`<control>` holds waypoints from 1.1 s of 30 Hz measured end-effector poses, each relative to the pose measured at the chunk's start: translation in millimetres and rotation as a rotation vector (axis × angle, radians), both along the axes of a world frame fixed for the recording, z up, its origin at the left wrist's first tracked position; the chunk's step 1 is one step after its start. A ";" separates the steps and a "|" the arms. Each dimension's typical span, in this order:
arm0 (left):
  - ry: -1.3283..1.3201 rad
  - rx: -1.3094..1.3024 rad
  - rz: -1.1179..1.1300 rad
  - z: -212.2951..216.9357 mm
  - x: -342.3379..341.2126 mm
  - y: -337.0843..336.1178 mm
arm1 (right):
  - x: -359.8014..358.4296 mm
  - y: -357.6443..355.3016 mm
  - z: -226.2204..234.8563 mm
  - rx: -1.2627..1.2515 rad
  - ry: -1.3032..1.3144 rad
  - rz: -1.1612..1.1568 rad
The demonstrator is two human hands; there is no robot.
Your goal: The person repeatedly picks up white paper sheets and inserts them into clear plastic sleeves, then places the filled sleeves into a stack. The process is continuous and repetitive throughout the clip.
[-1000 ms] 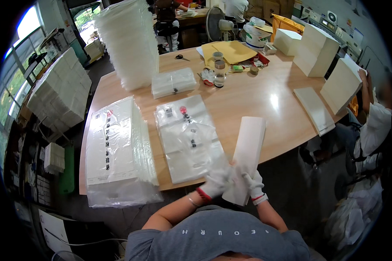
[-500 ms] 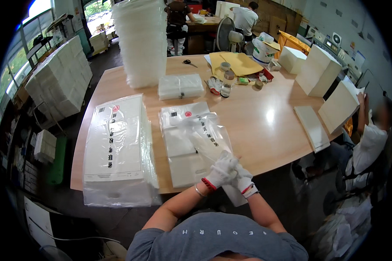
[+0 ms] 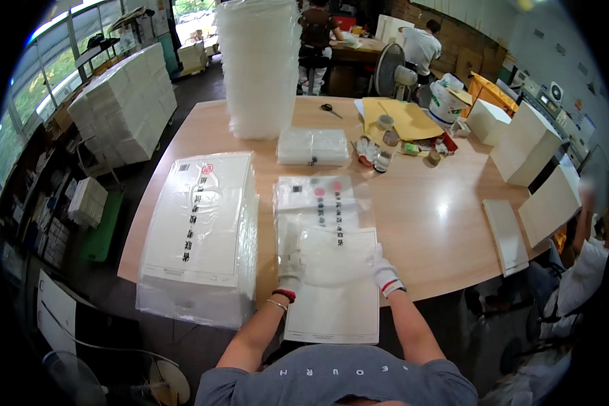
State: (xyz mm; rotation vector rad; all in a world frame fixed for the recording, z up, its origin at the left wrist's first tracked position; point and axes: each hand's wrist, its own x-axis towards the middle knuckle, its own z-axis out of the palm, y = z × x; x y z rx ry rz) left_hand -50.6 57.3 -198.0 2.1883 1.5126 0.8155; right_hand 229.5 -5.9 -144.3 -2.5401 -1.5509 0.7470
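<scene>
A white printed paper sheet [image 3: 333,304] reaches over the table's near edge toward me, between my two gloved hands. My left hand [image 3: 290,266] is at its left edge, blurred and partly behind clear film. My right hand [image 3: 386,272] grips the right edge, with its fingers partly hidden. Thin clear plastic lies over the sheet's upper part; I cannot tell whether it surrounds the sheet. Beyond my hands lies a clear plastic bag [image 3: 355,196] with black lettering and a red mark. To the left stands a thick stack of bagged papers [image 3: 206,223].
A tall stack of clear plastic [image 3: 260,68] and a folded plastic bundle [image 3: 312,146] stand farther back. Scissors [image 3: 330,109], yellow envelopes [image 3: 409,122] and a jar [image 3: 382,160] are on the table [image 3: 419,237]. White blocks [image 3: 524,145] stand right, near a co-worker [image 3: 585,264].
My hands, close together over the plastic before, are now apart at the sides of a white sheet. The sheet now lies in front of me. The view has shifted.
</scene>
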 end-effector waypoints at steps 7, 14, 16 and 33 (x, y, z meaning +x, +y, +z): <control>-0.239 -0.208 0.022 17.6 -32.9 -81.9 | -15.1 -93.0 -4.5 0.159 0.090 0.214; -0.263 -0.554 -0.376 50.3 -76.4 -188.7 | -60.5 -199.7 93.6 -0.028 0.138 0.135; -0.298 -0.687 -0.369 83.3 -71.4 -192.6 | -63.6 -212.9 76.4 0.001 0.014 0.266; -0.294 0.145 -0.567 233.1 -78.7 -148.7 | -126.9 -167.2 58.6 0.476 1.659 -0.423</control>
